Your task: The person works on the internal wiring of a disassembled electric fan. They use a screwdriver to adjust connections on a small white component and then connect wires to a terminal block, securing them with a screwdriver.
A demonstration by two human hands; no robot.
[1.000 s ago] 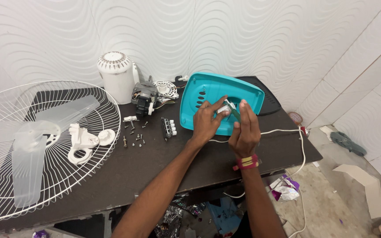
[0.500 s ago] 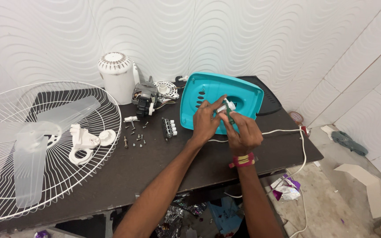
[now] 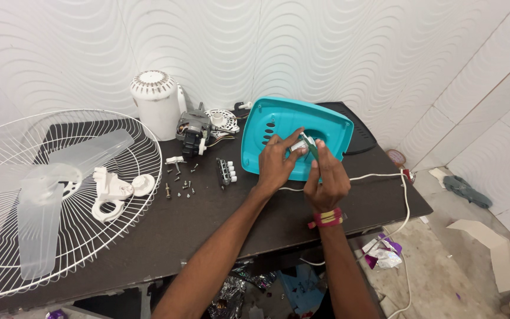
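Working at the turquoise fan base [image 3: 278,127], tipped up on the dark table [image 3: 208,224]: your left hand [image 3: 275,162] pinches a small white part [image 3: 300,145] at its central opening, and your right hand [image 3: 324,180] closes round a green-handled tool [image 3: 313,150] pointed there. The fan looks well stripped down: motor [image 3: 194,131], white housing [image 3: 156,103], switch block [image 3: 226,172], loose screws [image 3: 179,184], blade and wire guard [image 3: 60,195] lie apart to the left. The base fitting remains unfinished.

A white fan grille [image 3: 60,195] lies left; a white motor cover [image 3: 154,103], loose screws [image 3: 181,184] and a switch block [image 3: 226,171] sit nearby.
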